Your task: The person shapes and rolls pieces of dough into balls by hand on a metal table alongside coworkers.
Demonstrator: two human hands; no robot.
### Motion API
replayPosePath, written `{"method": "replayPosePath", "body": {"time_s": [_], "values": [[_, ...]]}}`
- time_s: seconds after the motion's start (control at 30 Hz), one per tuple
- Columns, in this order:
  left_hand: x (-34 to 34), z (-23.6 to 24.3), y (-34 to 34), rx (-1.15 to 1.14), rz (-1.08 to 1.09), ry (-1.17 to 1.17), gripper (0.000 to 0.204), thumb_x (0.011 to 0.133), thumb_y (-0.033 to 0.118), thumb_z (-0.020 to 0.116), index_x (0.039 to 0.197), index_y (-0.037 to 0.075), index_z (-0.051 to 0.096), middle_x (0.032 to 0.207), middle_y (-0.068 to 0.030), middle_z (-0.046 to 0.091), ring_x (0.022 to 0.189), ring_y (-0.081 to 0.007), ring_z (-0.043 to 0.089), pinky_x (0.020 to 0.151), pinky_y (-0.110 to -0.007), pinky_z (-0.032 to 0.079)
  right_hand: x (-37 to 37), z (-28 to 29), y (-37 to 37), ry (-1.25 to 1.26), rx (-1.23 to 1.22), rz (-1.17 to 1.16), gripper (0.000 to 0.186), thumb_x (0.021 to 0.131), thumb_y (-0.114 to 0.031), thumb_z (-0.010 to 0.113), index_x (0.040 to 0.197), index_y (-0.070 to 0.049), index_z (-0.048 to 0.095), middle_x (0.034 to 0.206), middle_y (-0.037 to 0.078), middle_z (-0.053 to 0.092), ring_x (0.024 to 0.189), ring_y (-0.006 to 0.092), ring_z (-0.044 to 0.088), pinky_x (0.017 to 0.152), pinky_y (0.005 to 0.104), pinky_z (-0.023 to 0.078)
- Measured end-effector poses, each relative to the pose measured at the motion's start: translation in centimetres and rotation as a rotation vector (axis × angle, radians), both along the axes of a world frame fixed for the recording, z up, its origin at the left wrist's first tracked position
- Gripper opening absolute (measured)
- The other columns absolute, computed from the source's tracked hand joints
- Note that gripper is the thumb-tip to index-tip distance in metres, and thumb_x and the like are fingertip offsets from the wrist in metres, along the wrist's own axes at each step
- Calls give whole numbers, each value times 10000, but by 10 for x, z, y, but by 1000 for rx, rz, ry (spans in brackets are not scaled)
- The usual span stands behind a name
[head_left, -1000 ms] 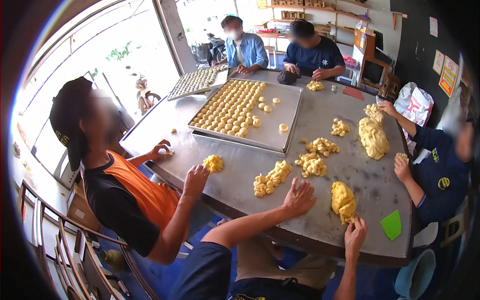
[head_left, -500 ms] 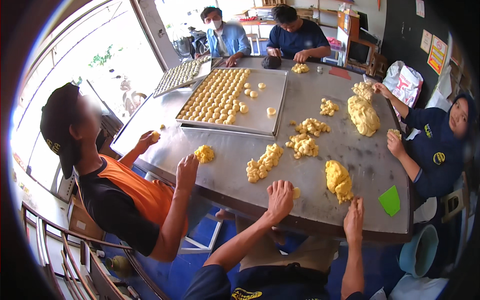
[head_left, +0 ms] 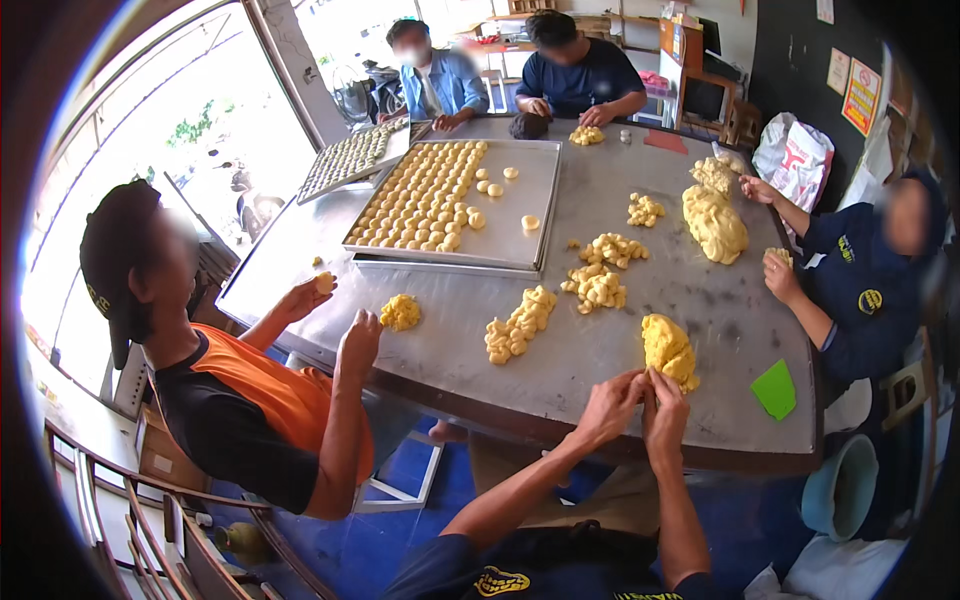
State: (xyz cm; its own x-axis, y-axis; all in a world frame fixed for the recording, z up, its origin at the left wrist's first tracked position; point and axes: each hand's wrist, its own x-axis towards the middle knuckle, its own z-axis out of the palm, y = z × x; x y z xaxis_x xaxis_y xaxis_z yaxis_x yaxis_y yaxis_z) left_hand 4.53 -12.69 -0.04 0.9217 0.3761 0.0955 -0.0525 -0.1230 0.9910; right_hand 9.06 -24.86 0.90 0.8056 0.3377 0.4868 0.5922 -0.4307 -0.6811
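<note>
Over the table's near edge, my left hand [head_left: 612, 408] and my right hand [head_left: 664, 412] meet at their fingertips. My left hand is closed round a small piece of dough, which showed at its fingers a moment before and is now hidden behind them. The fingers of my right hand are pinched together, and what they hold is hidden. Just beyond them lies a bright yellow crumbly mound [head_left: 668, 350]. Left of it, small pale dough pieces [head_left: 520, 325] form a heap, with another pile of dough pieces [head_left: 595, 288] farther back.
A large tray [head_left: 530, 185] holds rows of dough balls. At the right are a big dough lump [head_left: 714, 228] and a green scraper [head_left: 774, 390]. One co-worker [head_left: 240, 390] works at the left, another [head_left: 865, 270] at the right, and two sit across the metal table [head_left: 460, 380].
My left hand has moved right with the piece of dough, and my right hand has shifted left, so the two now meet. The co-worker at the left has drawn a hand back from the yellow heap.
</note>
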Motion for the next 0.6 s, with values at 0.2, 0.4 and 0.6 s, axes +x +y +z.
{"method": "replayPosePath", "body": {"time_s": [0.2,0.4,0.6], "values": [[6,-16,47,260,-51,235,252,957,198,677,1082,-15,728,846,-191,760,783,-311,765,712,-426,586,4,7,11,133,68,193,312,894,20,695,1202,10,739,1166,189,743,1077,331,717,949,375,547],[-6,-50,48,594,62,78,227,829,184,748,917,-7,662,764,-279,661,783,-483,662,641,-530,543,-4,10,25,246,38,246,221,871,20,718,1083,5,780,1052,159,767,947,313,741,863,342,579],[-15,-30,44,385,-63,116,273,821,136,765,1038,17,650,876,-259,712,906,-462,688,746,-495,557,-11,-2,28,-2,-125,224,152,838,37,724,978,34,782,991,180,763,906,307,743,806,379,583]]}}
